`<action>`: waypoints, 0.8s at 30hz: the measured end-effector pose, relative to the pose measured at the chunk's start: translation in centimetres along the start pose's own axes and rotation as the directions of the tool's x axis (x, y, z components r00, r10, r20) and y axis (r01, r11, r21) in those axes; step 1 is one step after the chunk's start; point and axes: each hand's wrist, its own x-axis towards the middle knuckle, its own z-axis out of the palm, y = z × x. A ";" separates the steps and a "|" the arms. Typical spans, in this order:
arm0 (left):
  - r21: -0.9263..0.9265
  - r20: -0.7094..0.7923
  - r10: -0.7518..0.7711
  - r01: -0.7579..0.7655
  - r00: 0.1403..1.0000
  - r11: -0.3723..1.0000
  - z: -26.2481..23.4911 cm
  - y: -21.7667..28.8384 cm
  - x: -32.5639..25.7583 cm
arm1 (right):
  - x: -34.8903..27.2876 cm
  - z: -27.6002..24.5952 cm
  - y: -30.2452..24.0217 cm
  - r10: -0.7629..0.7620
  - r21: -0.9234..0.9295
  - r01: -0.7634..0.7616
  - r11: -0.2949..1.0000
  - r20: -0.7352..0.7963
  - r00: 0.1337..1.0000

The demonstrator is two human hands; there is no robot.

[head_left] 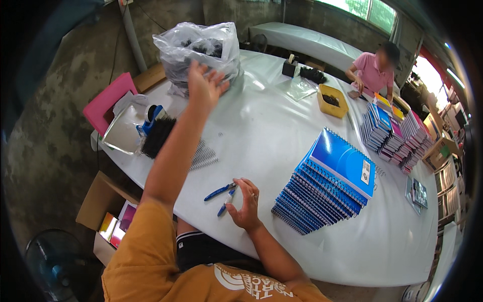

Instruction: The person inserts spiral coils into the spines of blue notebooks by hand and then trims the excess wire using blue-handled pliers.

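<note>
My left arm reaches far across the table. At its end my left hand (206, 86) is open, fingers spread, in front of a clear plastic bag (168, 58) holding black coils; whether it touches the bag I cannot tell. My right hand (245, 205) rests near the table's front edge, fingers and thumb apart, with nothing seen in its grasp. Blue-handled pliers (220, 192) lie with their handles splayed, their jaw end beside that hand's fingertips. Right of it stands a tall stack of blue spiral notebooks (334, 173). Loose wire coils (204, 155) lie partly behind my left forearm.
Beyond my left forearm are a black bristly bundle (158, 137), a blue tape dispenser (151, 118) and a pink folder (108, 100). A yellow tub (332, 100) sits farther back. At the far right a person in pink (375, 70) works beside stacked notebooks (387, 131). A cardboard box (103, 201) stands lower left.
</note>
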 end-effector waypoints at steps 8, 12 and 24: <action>0.791 0.377 -0.054 -0.352 0.925 -0.500 -17.8 -13.5 -20.2 | 3.1 -6.3 -8.6 -0.388 -0.168 0.364 0.916 -0.143 0.910; 0.800 0.440 0.036 -0.373 0.897 -0.470 -20.8 -12.9 -23.3 | 9.1 -14.9 -14.4 -0.240 -0.712 0.165 0.682 -0.005 0.971; -0.132 0.909 -0.299 0.882 0.289 0.453 -4.5 -9.1 -25.1 | 10.7 -18.0 -9.9 0.007 -0.731 -0.141 0.668 -0.183 0.983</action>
